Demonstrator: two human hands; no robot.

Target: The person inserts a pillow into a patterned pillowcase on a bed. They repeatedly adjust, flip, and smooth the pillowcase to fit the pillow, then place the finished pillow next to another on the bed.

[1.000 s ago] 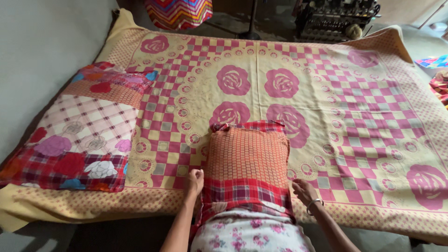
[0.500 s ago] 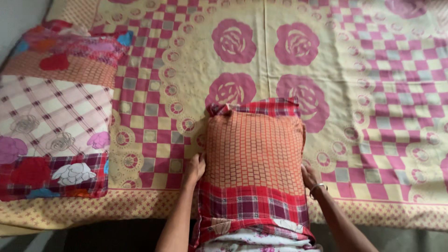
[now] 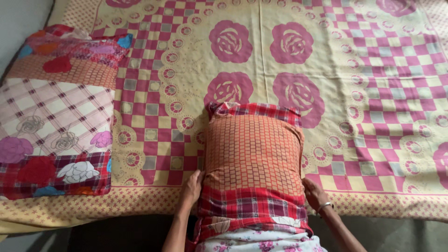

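Between half a second ago and now the pillow (image 3: pixel 252 163) has slid a little back toward the person, and both hands have come back with it – the left hand (image 3: pixel 192 186) and the right hand (image 3: pixel 313 192) sat higher along its sides before and now sit lower, close to the near edge of the bed. The grip itself has not changed, so the pillow is being shifted about rather than let go.

The pillow lies upright between the two hands, lengthwise away from the person. Each hand is partly closed, fingers curled and pressed into the pillow's side, holding it from both flanks. A thin metal bangle (image 3: pixel 324 205) rings the right wrist.

The pillow is plump and rounded, its cotton cover an orange grid weave above a red plaid band, with loose white floral cloth bunched at the near end. Under the hands spreads the bedsheet (image 3: pixel 373 93) – flat, thin, cream with pink roses and a chequered border. Well off to the left of the left hand lies a second pillow (image 3: pixel 56 116), flatter, in patchwork florals and plaid
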